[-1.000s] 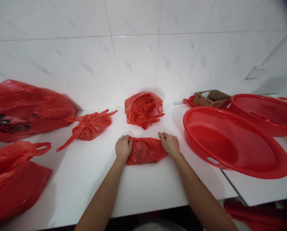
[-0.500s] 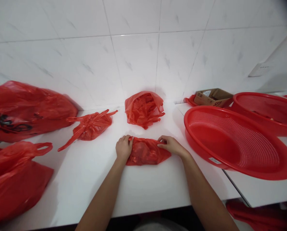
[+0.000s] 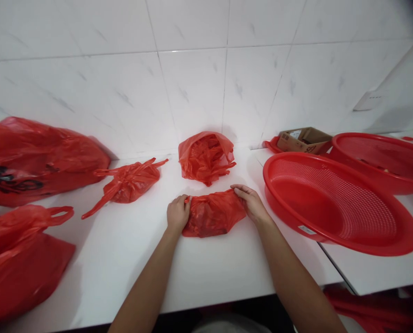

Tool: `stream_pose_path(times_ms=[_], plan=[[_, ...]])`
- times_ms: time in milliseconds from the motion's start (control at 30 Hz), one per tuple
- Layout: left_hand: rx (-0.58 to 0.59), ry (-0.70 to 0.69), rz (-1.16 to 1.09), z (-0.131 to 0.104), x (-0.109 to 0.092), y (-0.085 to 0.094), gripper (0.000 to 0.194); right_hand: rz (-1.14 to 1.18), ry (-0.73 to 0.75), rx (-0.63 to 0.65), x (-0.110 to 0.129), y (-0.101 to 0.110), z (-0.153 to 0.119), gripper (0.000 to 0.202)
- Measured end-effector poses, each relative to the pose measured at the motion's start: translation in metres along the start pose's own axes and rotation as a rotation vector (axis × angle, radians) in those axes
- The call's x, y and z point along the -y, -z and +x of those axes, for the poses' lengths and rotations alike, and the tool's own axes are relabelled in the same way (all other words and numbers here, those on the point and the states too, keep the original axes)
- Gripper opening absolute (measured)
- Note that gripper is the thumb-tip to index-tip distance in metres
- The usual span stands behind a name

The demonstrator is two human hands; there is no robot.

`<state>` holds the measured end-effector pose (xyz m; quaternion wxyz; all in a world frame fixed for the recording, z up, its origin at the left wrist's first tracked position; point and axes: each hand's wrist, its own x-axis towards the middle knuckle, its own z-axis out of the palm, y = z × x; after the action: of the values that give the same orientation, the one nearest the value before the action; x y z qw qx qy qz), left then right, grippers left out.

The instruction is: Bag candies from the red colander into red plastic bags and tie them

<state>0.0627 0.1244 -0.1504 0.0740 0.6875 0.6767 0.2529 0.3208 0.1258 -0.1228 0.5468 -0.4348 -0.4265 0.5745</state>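
A red plastic bag point(image 3: 211, 216) with something lumpy inside lies on the white table point(image 3: 223, 268) in front of me. My left hand point(image 3: 178, 212) is closed on the bag's upper left corner. At the upper right corner, my right hand point(image 3: 249, 202) grips the bag's edge between thumb and fingers. What the bag contains shows only as a darker shape through the thin plastic. Just behind it, near the wall, sits an open red bag point(image 3: 208, 157) stuffed with crumpled red plastic.
A tied small red bag point(image 3: 132, 182) lies to the left, beside a large red bag point(image 3: 43, 162) and another handled red bag point(image 3: 26, 263). On the right stand a red perforated basket point(image 3: 306, 203), a second red basket point(image 3: 383, 162) and a cardboard box point(image 3: 305, 140).
My right hand has moved slightly up, lifting and stretching the bag's right upper edge. My left hand keeps its hold on the left corner.
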Motion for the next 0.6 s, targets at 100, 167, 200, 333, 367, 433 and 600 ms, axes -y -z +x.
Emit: stream_pose_path(times_ms=[100,167,200,333,367,433,600], plan=[[0.019,0.043,-0.019,0.001,0.001,-0.001,0.03,0.094,0.037,-0.123,-0.005,0.002,0.006,0.031],[0.017,0.091,-0.045,0.003,0.003,-0.001,0.029,0.145,0.068,-0.225,-0.009,0.007,0.012,0.029],[0.014,0.114,-0.065,0.004,0.005,-0.001,0.029,0.165,0.082,-0.278,-0.012,0.009,0.014,0.029],[-0.024,0.196,-0.169,0.009,0.014,0.004,0.03,0.21,0.125,-0.451,-0.022,0.018,0.022,0.03],[-0.038,0.212,-0.192,0.01,0.017,0.004,0.03,0.213,0.132,-0.477,-0.024,0.019,0.023,0.031],[-0.064,0.237,-0.229,0.011,0.021,0.005,0.031,0.213,0.143,-0.509,-0.027,0.018,0.023,0.031],[-0.098,0.232,-0.259,0.015,0.023,0.008,0.034,0.167,0.156,-0.518,-0.031,0.015,0.025,0.03]])
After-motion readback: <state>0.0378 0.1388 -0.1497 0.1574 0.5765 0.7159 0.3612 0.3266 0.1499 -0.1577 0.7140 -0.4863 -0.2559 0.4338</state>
